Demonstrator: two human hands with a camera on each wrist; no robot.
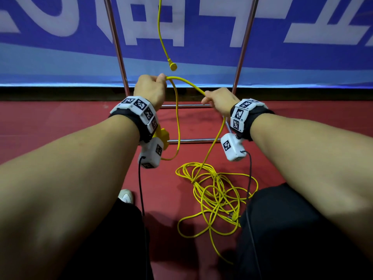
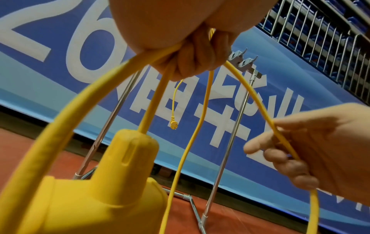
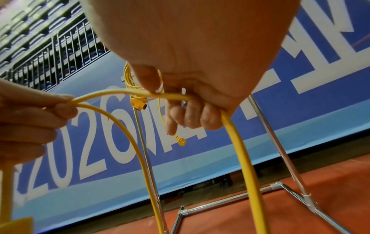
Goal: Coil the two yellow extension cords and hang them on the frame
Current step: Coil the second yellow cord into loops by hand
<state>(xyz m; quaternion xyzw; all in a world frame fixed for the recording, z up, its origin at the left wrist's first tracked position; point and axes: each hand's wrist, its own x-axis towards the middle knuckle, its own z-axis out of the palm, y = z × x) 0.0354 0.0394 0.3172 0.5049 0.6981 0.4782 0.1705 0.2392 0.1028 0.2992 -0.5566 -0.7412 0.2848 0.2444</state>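
Note:
My left hand (image 1: 153, 85) grips a loop of a yellow extension cord (image 1: 187, 83) at chest height. The cord's socket block (image 2: 112, 182) dangles just under that wrist. To the right, my right hand (image 1: 216, 98) pinches the same cord between thumb and fingers (image 3: 188, 110). From there the cord drops to a loose tangle (image 1: 216, 190) on the red floor. The second yellow cord (image 3: 138, 88) hangs coiled on the metal frame (image 1: 119, 51), and its plug (image 1: 173, 66) dangles just above my hands.
The frame's base bars (image 1: 193, 140) lie on the red floor (image 1: 80, 122) under my hands, and its hooks (image 2: 242, 61) sit at the top. A blue banner (image 1: 282, 63) stands behind. My dark trouser legs (image 1: 292, 229) and a white shoe (image 1: 126, 196) flank the tangle.

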